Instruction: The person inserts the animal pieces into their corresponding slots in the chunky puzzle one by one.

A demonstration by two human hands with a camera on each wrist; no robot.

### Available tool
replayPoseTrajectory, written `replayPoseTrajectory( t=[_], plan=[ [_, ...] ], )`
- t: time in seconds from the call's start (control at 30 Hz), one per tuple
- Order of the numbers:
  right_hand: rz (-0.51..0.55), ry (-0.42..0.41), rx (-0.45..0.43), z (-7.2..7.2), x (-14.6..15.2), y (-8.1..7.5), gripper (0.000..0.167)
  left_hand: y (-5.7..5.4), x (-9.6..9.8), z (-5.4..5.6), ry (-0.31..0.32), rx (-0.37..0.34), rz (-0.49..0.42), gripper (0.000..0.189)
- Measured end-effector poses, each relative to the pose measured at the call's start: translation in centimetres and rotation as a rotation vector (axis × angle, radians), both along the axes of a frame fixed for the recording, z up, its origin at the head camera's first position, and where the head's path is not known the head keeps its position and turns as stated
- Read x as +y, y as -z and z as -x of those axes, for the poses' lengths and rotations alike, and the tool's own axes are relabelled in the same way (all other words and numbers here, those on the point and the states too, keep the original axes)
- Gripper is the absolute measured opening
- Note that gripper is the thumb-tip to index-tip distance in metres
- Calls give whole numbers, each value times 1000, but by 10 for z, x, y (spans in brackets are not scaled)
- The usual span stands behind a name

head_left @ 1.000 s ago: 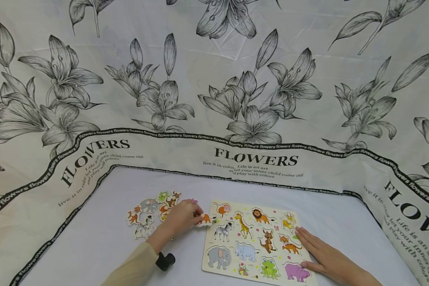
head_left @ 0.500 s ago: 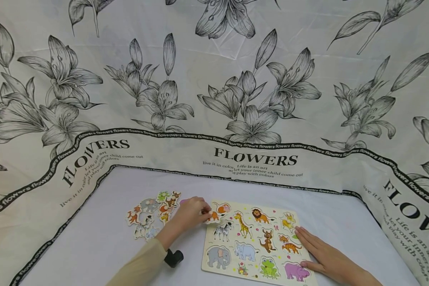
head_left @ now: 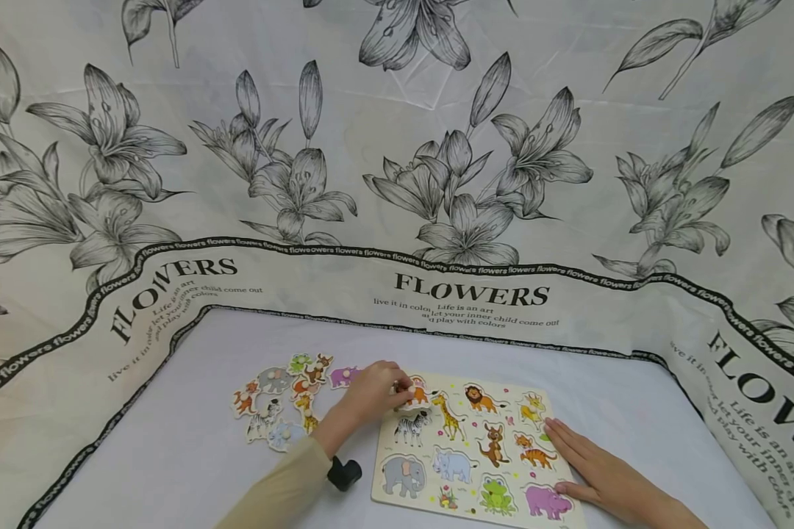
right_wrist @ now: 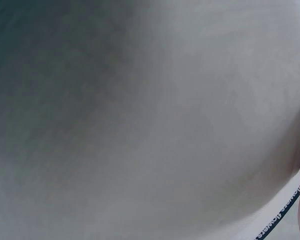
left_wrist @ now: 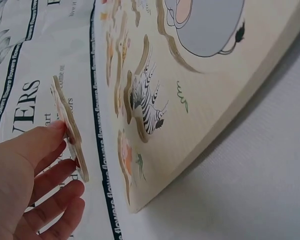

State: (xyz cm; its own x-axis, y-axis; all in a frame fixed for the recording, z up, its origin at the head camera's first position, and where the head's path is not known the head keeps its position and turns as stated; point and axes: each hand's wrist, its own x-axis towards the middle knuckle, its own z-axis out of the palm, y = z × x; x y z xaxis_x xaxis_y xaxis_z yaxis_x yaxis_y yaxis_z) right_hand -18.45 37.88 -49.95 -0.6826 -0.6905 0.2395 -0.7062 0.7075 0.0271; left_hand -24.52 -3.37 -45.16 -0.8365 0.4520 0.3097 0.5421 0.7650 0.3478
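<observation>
Left hand (head_left: 373, 393) moved rightward; only its wrist view separates piece (left_wrist: 74, 131) from board (left_wrist: 205, 90).

Read on the flower-printed cloth (head_left: 370, 132), in large black letters: "FLOWERS" at left and centre, cut to "FLOWE" at right. Beneath, in smaller print: "Life is an art", "let your inner child come out", "play with colors". Repeated in white along the black band (head_left: 384, 255): "flowers".
</observation>
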Motion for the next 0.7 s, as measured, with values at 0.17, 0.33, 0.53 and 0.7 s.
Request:
replayPoseTrajectory(
  t=[0.17,0.33,0.53,0.7],
  plan=[
    [3,11,-15,-1,0,0,78,0,12,3,21,0,-23,17],
    [2,13,-11,-1,0,0,78,0,23,6,27,-11,-34,17],
    [2,12,-1,-2,0,-1,78,-1,34,10,38,-5,-33,18],
    [3,18,-7,-2,-1,-1,78,-2,44,15,49,-9,-2,19]
  ],
)
